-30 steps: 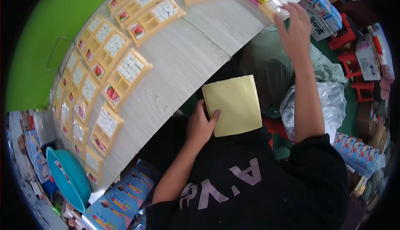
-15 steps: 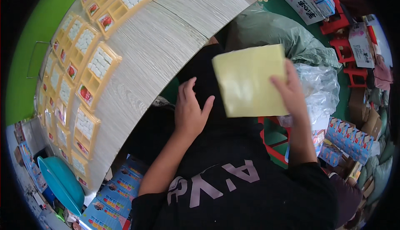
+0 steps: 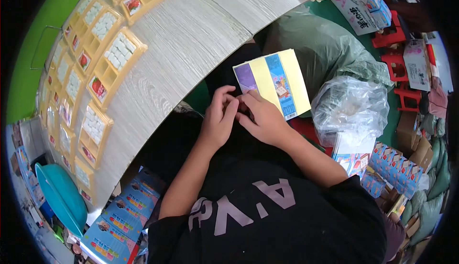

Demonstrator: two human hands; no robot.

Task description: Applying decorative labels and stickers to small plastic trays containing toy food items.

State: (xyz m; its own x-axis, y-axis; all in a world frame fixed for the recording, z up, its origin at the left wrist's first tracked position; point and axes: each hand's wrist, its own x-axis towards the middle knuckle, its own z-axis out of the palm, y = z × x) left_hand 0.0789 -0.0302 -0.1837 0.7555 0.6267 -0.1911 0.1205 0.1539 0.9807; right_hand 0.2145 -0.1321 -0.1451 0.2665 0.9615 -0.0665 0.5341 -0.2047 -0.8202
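A stack of yellow backing sheets (image 3: 262, 75), with a purple and a blue printed label on the top one, lies over my lap beyond my hands. My left hand (image 3: 216, 120) has its fingers curled and its thumb raised toward the other hand. Fingertips of my right hand (image 3: 262, 118) meet it at the near left corner of the sheets. Whatever may be pinched between the fingertips is hidden. To the left, the table (image 3: 191, 39) bears several cream plastic trays (image 3: 117, 65) with white pieces and strawberry pictures in their compartments.
The curved table edge runs just left of my hands. A clear plastic bag (image 3: 351, 106) and a large green bag (image 3: 325, 39) lie to the right, near red stools (image 3: 394, 65). A teal basin (image 3: 60, 199) and blue printed boxes (image 3: 117, 221) stand at lower left.
The yellow sheets, held blank side up in my right hand before, now rest on my lap with printed labels showing. My right hand has moved left to meet my left hand.
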